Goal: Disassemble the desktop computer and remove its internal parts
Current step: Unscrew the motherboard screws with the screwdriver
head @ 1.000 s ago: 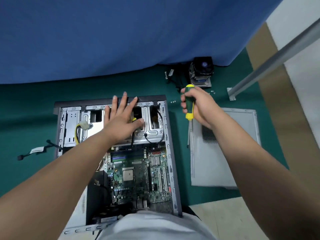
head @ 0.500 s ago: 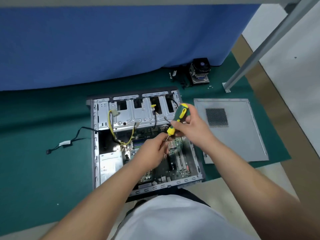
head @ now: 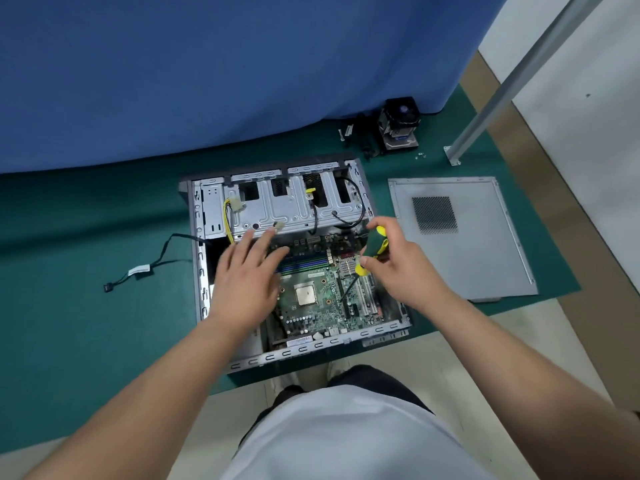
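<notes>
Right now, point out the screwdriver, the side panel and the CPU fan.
screwdriver (head: 374,247), head view, green and yellow handle.
side panel (head: 485,251), head view, bare metal below the mesh vent.
CPU fan (head: 401,117), head view, black top housing.

green mat, computer case, side panel

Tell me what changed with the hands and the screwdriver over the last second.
The right hand carried the screwdriver from outside the case in over the motherboard, tip now pointing down at the board. The left hand came off the drive cage, met the screwdriver shaft half a second ago, then let go and now spreads open over the case's left side. The side panel and cooler lie unchanged.
</notes>
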The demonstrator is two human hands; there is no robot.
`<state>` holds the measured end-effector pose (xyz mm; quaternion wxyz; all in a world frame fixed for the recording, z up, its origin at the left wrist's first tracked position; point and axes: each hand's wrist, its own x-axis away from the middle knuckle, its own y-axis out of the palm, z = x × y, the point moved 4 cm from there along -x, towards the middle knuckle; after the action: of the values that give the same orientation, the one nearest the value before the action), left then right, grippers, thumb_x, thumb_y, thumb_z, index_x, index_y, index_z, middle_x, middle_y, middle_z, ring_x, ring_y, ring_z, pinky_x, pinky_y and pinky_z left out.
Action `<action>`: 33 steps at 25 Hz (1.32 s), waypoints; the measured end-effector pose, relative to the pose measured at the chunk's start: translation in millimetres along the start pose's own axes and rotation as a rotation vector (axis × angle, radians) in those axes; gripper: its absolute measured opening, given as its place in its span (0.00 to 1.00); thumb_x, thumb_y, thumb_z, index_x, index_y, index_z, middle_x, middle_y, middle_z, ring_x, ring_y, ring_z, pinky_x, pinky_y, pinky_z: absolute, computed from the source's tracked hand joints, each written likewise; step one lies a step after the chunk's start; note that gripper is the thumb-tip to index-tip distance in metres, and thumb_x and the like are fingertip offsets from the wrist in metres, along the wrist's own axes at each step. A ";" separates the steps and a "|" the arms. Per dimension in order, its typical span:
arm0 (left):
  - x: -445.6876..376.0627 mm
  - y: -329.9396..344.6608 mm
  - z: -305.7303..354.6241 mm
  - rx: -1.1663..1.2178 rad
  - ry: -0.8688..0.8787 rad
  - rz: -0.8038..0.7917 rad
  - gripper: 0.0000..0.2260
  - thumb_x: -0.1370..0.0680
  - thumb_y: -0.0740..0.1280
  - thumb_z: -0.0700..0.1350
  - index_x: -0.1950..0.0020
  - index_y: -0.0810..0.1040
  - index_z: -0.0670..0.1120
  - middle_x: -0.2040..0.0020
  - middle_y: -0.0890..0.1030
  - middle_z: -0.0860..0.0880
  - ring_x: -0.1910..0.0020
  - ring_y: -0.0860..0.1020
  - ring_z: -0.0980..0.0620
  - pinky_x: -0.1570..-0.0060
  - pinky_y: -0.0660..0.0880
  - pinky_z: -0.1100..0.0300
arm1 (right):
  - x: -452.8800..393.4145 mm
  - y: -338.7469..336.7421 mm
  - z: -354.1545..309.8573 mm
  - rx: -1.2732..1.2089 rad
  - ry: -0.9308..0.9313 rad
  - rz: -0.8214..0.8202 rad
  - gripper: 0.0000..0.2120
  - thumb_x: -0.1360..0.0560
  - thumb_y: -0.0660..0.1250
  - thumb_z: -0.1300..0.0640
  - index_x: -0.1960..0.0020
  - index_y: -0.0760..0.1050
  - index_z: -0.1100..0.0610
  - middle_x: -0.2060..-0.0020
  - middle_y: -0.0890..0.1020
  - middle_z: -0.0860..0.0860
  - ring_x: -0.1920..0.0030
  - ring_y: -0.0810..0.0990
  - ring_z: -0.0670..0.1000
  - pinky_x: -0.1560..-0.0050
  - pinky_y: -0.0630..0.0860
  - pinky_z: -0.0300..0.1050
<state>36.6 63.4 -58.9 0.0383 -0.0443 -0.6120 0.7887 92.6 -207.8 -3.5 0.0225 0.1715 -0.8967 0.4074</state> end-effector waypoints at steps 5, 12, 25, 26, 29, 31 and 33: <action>5.5 16.6 -15.7 -0.080 -0.153 -0.064 0.27 0.16 0.54 0.61 0.17 0.52 0.64 0.15 0.41 0.56 0.16 0.45 0.49 0.20 0.43 0.43 | 17.0 12.8 25.2 0.101 -0.051 -0.158 0.23 0.21 0.69 0.48 0.33 0.60 0.38 0.53 0.83 0.50 0.62 0.81 0.49 0.56 0.81 0.55; 2.4 21.4 -15.8 -0.109 -0.238 -0.050 0.29 0.18 0.51 0.61 0.17 0.49 0.64 0.15 0.46 0.58 0.16 0.44 0.53 0.20 0.47 0.42 | 28.0 30.2 52.1 0.199 -0.184 -0.134 0.25 0.21 0.70 0.45 0.29 0.63 0.41 0.30 0.75 0.48 0.22 0.60 0.52 0.23 0.52 0.45; 2.7 20.8 -15.7 -0.054 -0.259 -0.009 0.29 0.20 0.56 0.55 0.18 0.55 0.62 0.16 0.53 0.59 0.17 0.47 0.55 0.21 0.53 0.45 | 28.6 42.5 63.6 0.124 -0.219 -0.144 0.25 0.20 0.69 0.48 0.27 0.62 0.43 0.33 0.76 0.53 0.21 0.53 0.50 0.23 0.47 0.46; 2.9 20.4 -15.4 -0.053 -0.261 -0.007 0.29 0.20 0.56 0.55 0.18 0.56 0.62 0.16 0.53 0.59 0.17 0.48 0.55 0.21 0.53 0.45 | 28.6 41.9 63.7 0.113 -0.218 -0.144 0.25 0.20 0.69 0.48 0.27 0.62 0.43 0.33 0.76 0.53 0.21 0.53 0.50 0.23 0.46 0.46; 2.7 20.0 -15.4 -0.053 -0.261 -0.009 0.29 0.20 0.56 0.54 0.18 0.56 0.62 0.16 0.53 0.59 0.17 0.47 0.55 0.21 0.53 0.45 | 28.8 40.7 63.8 0.097 -0.228 -0.148 0.25 0.19 0.68 0.49 0.26 0.62 0.44 0.37 0.78 0.55 0.22 0.53 0.48 0.23 0.46 0.45; 2.2 19.5 -15.7 -0.049 -0.262 -0.010 0.29 0.20 0.56 0.54 0.18 0.56 0.62 0.16 0.53 0.59 0.17 0.48 0.55 0.21 0.53 0.45 | 28.2 40.1 63.1 0.091 -0.233 -0.146 0.25 0.19 0.68 0.49 0.26 0.62 0.44 0.39 0.78 0.56 0.23 0.53 0.47 0.23 0.46 0.44; 1.6 19.4 -15.7 -0.049 -0.263 -0.007 0.29 0.20 0.56 0.54 0.18 0.56 0.62 0.16 0.53 0.59 0.17 0.48 0.55 0.21 0.53 0.45 | 28.0 39.7 62.7 0.089 -0.237 -0.143 0.25 0.20 0.68 0.49 0.26 0.62 0.43 0.40 0.79 0.56 0.23 0.53 0.46 0.24 0.45 0.43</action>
<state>36.7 73.9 -81.6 -0.0406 0.0605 -0.6309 0.7724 59.6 -238.0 -68.9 -0.0622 0.2824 -0.8596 0.4212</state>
